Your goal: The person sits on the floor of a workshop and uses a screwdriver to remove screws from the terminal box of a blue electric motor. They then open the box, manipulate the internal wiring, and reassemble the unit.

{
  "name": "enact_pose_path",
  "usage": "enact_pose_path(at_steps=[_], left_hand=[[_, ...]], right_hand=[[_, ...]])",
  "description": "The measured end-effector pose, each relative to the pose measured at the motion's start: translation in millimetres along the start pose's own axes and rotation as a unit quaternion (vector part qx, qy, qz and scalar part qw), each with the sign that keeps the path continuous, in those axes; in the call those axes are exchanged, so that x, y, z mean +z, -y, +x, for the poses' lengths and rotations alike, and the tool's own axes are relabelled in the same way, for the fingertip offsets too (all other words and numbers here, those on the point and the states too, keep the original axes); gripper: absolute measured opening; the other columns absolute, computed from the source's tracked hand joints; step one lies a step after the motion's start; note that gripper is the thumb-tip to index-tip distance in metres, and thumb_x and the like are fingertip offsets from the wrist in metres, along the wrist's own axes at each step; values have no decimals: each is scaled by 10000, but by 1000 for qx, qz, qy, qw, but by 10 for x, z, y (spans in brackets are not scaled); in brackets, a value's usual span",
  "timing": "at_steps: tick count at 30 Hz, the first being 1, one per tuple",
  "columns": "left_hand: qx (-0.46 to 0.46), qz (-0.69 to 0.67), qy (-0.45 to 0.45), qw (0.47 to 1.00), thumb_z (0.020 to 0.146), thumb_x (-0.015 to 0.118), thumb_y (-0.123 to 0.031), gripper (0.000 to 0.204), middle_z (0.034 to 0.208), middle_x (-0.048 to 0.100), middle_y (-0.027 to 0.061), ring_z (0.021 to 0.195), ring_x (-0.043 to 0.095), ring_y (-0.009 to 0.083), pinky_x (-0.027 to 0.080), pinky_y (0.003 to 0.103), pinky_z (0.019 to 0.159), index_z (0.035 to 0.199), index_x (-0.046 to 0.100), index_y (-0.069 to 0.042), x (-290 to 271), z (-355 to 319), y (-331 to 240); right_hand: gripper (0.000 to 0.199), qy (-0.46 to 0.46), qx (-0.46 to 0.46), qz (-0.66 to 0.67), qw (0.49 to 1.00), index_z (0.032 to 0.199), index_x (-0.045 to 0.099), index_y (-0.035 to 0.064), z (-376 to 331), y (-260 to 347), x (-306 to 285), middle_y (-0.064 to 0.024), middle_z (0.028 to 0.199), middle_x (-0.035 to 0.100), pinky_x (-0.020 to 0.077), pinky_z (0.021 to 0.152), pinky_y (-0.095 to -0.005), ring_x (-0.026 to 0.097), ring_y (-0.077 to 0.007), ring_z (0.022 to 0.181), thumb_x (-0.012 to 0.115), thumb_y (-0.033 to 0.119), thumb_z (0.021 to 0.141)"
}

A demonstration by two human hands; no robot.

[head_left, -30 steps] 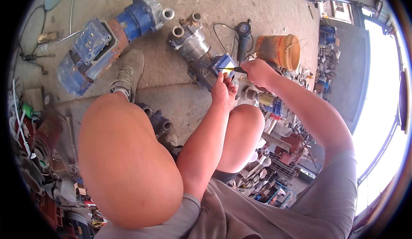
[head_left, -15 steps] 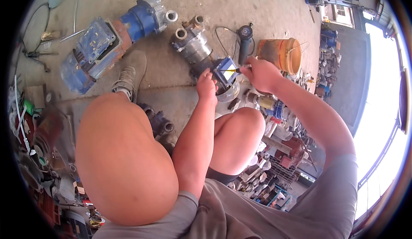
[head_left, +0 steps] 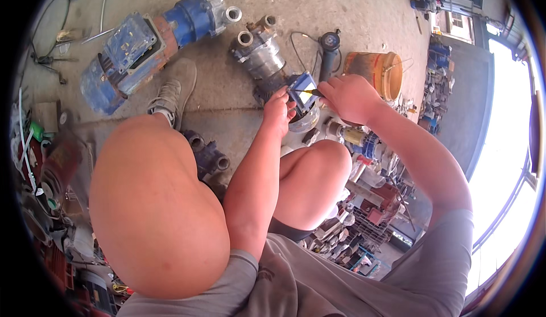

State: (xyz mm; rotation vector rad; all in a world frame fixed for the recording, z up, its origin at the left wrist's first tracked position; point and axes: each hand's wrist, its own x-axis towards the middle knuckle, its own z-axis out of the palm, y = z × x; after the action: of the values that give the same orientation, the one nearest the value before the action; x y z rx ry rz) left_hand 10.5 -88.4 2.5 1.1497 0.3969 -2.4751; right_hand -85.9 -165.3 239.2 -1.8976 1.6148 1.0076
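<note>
My right hand [head_left: 354, 98] grips a screwdriver [head_left: 317, 93] with a dark handle showing some yellow. Its thin shaft points left across the blue terminal box [head_left: 305, 81] of a small pump with a motor [head_left: 265, 61]. My left hand [head_left: 278, 110] is at the near-left edge of that box, thumb and fingers drawn together close to the screwdriver's tip. Whatever is between those fingers is too small to tell. The pump lies on the floor, its silver body and two round ports pointing away from me.
A larger blue pump and motor [head_left: 149, 49] lies at the left beyond my shoe [head_left: 177, 92]. An angle grinder [head_left: 329, 52] with its cord and an orange bucket [head_left: 375, 72] stand beyond my right hand. A dark metal fitting [head_left: 207, 155] sits between my legs. Machine parts crowd both sides.
The view has shifted slightly. My left fingers have come up closer to the screwdriver's tip, and the screwdriver has moved a little left over the box.
</note>
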Motion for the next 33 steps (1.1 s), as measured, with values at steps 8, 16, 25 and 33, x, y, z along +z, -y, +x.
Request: enact_pose_path(at_steps=[8,16,25,33], left_hand=[[-4,6,-3,1000,1079,533,-165,410,1406,621,-39,967,576,140,484,332,794,1480,601,-216,22,-52,19],[1,5,2,1000,1085,516,-158,412,1410,622,-36,949,577,146,489,330,784,1480,607,-229,-35,-22,23],[4,-2,-5,1000,1089,498,-154,409,1410,630,-42,942,576,142,487,329,796,1472,618,-230,-14,-19,48],[2,1,-5,1000,1094,491,-164,408,1392,630,-52,938,578,137,486,330,796,1480,610,-226,-9,-24,33]], right_hand=[[376,39,244,153,957,1163,619,55,149,-47,191,-204,892,740,563,798,-503,731,-388,962,568,412,1058],[336,64,123,16,990,1167,613,45,70,4,101,-204,968,727,552,809,-515,713,-392,965,546,358,1065],[382,-54,-54,-28,997,1159,654,18,-27,-118,59,-230,980,740,551,845,-532,713,-430,946,526,367,1072],[370,15,164,85,983,1160,649,44,-24,52,173,-185,859,737,561,767,-506,732,-378,852,545,386,1064]])
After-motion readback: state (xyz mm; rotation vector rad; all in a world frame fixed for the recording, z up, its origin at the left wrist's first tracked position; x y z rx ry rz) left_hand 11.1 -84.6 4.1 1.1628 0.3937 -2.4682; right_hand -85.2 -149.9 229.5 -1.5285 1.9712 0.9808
